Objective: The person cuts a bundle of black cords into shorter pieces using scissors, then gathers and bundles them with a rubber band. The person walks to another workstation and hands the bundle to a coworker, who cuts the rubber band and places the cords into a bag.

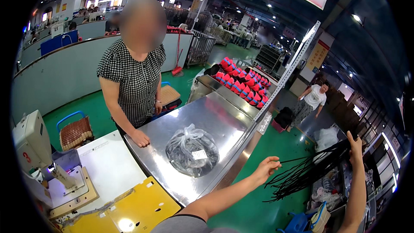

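Note:
A bundle of long black cords (pixel 317 168), perhaps laces, hangs in the air to the right of the metal table. My right hand (pixel 355 146) is raised and closed round its upper end. Lower and to the left, my left hand (pixel 267 168) pinches the end of a single cord and draws it out straight from the bundle. The other strands dangle loose between the two hands. On the metal table (pixel 215 121) lies a knotted clear plastic bag (pixel 192 151) with dark contents and a white label.
Across the table stands a person in a checked top (pixel 133 73), one hand on its edge. A sewing machine (pixel 39 146) and yellow board (pixel 125 209) are at left. Red shoe parts (pixel 241 82) fill the table's far end. Another person (pixel 315 97) stands behind. A blue stool (pixel 297 222) is below.

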Demonstrator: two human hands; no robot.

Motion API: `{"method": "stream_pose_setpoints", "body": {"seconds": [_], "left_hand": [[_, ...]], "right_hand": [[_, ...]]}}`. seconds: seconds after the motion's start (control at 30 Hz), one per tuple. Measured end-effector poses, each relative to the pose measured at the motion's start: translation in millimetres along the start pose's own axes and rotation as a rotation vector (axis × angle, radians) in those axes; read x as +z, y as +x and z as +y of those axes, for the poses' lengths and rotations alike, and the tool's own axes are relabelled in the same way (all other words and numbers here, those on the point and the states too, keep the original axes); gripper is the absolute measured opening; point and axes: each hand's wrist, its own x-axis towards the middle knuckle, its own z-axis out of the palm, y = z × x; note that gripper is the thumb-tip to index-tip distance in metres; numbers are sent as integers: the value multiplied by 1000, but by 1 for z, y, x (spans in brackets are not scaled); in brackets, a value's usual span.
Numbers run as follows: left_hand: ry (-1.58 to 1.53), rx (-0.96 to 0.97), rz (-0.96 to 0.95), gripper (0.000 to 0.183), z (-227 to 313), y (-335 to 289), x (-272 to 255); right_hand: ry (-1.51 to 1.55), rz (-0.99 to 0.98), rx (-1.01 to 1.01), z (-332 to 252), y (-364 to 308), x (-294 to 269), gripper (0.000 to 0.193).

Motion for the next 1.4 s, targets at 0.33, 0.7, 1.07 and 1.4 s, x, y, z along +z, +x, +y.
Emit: {"method": "stream_pose_setpoints", "body": {"seconds": [0.33,0.7,1.07,1.4], "left_hand": [[-61,-72,-28,24,-10,-11,-1],[-99,-181,7,19,-21,-40,-3],[-14,-352,124,21,-72,-53,-45],[141,-456,164,21,-88,-65,-68]], "right_hand": [[70,-13,-74,14,-5,9,31],[167,-43,93,40,-21,12,36],[495,-245,318,92,-74,11,20],[590,-216,306,138,-151,16,27]]}}
